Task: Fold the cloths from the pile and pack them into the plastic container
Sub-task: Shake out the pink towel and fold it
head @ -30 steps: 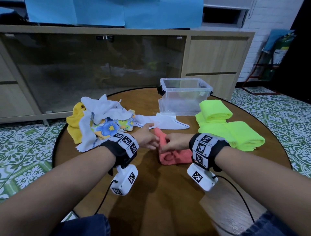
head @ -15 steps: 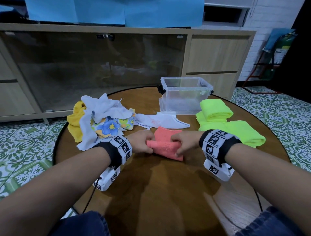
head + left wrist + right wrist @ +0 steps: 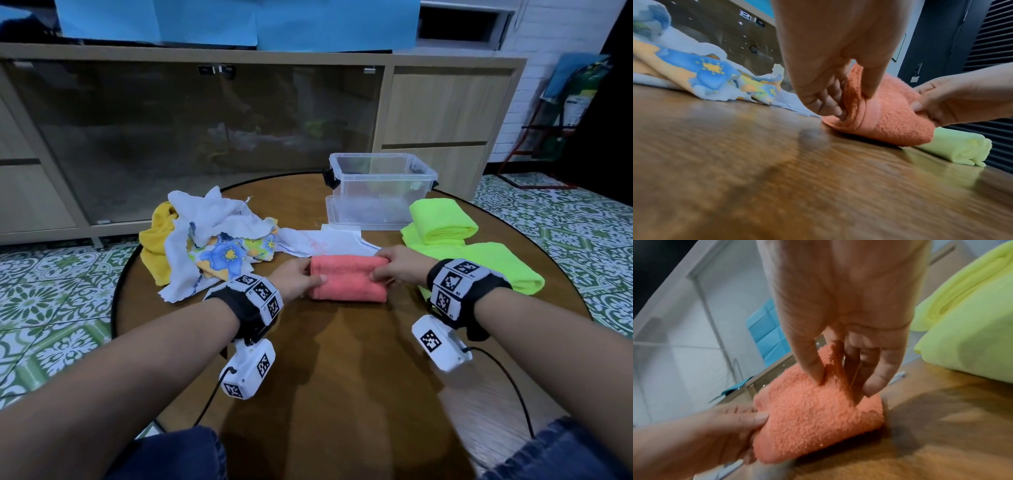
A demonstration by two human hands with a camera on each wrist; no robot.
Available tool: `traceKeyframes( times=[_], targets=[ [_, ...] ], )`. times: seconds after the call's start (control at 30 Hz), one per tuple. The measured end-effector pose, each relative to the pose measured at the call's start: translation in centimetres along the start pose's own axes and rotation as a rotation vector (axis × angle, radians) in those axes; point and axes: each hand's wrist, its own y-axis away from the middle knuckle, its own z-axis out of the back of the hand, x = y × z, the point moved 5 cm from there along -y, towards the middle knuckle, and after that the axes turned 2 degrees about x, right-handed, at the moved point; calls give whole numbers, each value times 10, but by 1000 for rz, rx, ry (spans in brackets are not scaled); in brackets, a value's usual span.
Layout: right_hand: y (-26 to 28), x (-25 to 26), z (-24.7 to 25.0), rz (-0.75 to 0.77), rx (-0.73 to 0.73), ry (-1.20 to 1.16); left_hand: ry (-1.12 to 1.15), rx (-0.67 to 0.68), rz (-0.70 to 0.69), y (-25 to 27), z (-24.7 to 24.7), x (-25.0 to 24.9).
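A folded coral cloth (image 3: 347,279) lies crosswise on the round wooden table (image 3: 342,377), between my two hands. My left hand (image 3: 301,279) pinches its left end (image 3: 854,104) with thumb on top and fingers tucked in the fold. My right hand (image 3: 394,269) pinches the right end (image 3: 830,369) the same way. The pile of loose cloths (image 3: 212,246), white, yellow and flowered, sits at the left. The clear plastic container (image 3: 380,192) stands open at the table's far side, behind the coral cloth.
Folded neon-green cloths (image 3: 445,222) lie at the right of the table, one stacked on a longer one (image 3: 507,267). A flat white cloth (image 3: 325,243) lies in front of the container. A long wooden cabinet (image 3: 239,137) stands behind the table.
The coral cloth has been folded over and turned crosswise. My hands moved apart from its middle to its two ends.
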Motion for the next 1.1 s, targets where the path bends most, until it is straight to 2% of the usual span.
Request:
traceKeyframes(
  times=[0.1,0.2,0.27,0.37,0.47,0.53,0.73,1.0,1.1],
  targets=[
    [-4,-9,4,-82,-82,-201,-90,24,75,-2,-4,2],
    [-1,-16,-11,-223,55,-175,-192,77,150,-3,-9,7],
    [3,-17,-22,-290,146,-111,-255,59,178,-1,-9,6],
    [5,-16,-32,-334,276,-108,-347,9,176,-1,-4,4],
    [8,-16,-40,-368,423,-128,-337,-4,182,-2,-1,6],
    [10,-15,-43,-369,470,-91,-308,10,177,-3,1,6],
    [5,-10,-34,-302,360,63,-263,21,137,-5,3,7],
    [3,-10,-25,-245,274,81,-460,42,197,-4,-7,4],
    [0,-2,-23,-143,146,225,-513,50,189,-4,-6,1]
  ],
)
